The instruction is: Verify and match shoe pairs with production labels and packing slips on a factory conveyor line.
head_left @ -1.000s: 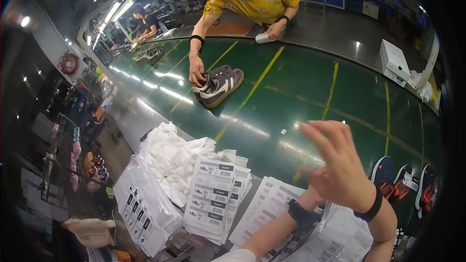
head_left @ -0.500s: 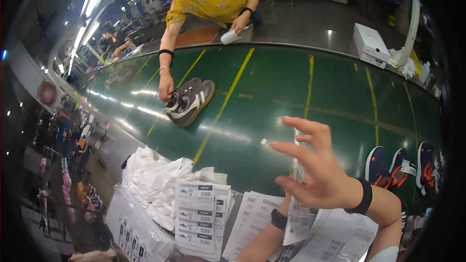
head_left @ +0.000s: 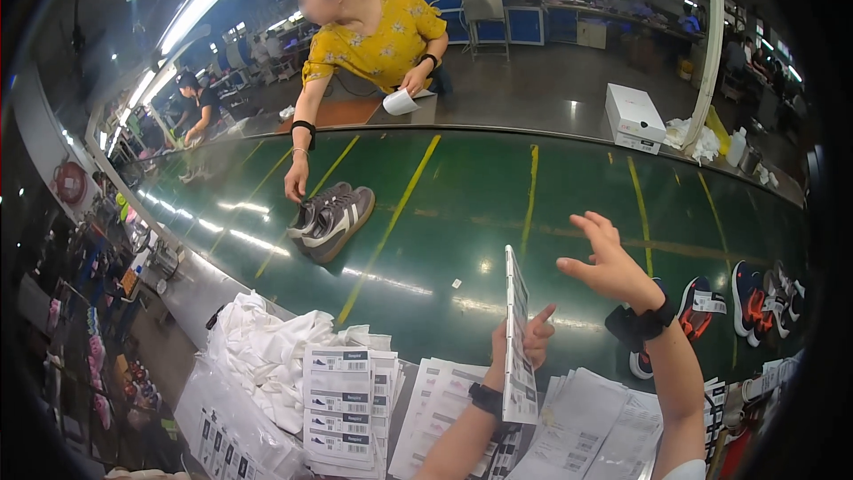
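Taking the conveyor belt (head_left: 551,213) as the anchor: pair of sneakers (head_left: 330,220) sits on its left part, more shoes (head_left: 755,293) on its right end, white box (head_left: 633,116) behind it, label stacks (head_left: 342,400) and papers (head_left: 577,427) in front.

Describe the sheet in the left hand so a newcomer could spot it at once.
Start at the green conveyor belt and drop to its near edge. There the left hand holds a white label sheet upright, edge-on to the camera, while the other label sheets lie flat in stacks.
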Tool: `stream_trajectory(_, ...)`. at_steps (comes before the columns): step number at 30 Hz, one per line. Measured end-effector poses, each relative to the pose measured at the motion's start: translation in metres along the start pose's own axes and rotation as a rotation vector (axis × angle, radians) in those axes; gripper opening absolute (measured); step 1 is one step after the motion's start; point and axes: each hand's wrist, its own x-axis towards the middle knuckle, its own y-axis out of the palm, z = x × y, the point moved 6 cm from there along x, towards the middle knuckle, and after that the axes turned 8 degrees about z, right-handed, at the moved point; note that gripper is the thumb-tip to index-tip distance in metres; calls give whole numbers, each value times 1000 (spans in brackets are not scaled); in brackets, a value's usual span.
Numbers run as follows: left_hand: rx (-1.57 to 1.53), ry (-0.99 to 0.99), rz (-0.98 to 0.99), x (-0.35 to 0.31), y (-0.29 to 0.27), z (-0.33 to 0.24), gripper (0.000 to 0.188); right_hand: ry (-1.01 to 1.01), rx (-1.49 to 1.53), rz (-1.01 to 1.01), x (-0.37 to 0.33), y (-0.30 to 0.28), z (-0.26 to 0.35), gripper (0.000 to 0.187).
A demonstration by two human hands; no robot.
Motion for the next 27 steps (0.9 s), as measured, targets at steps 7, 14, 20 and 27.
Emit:
stream_trajectory(7, -21, -13, -7, 4, -1, 0, 68, -27, 732, 145, -37, -23, -34, 62)
stream_trajectory(14, -128, -293, 322, 9, 17, 19, 86, 119, 190, 16, -43, 38, -85, 73)
stream_trajectory(20, 23, -271, 169, 15, -4, 36, 67, 175, 627, -634, -76, -27, -151, 59)
stream_trajectory(27, 91, -326, 55, 21, -9, 64, 55, 198, 139, -863, -130, -70, -187, 45)
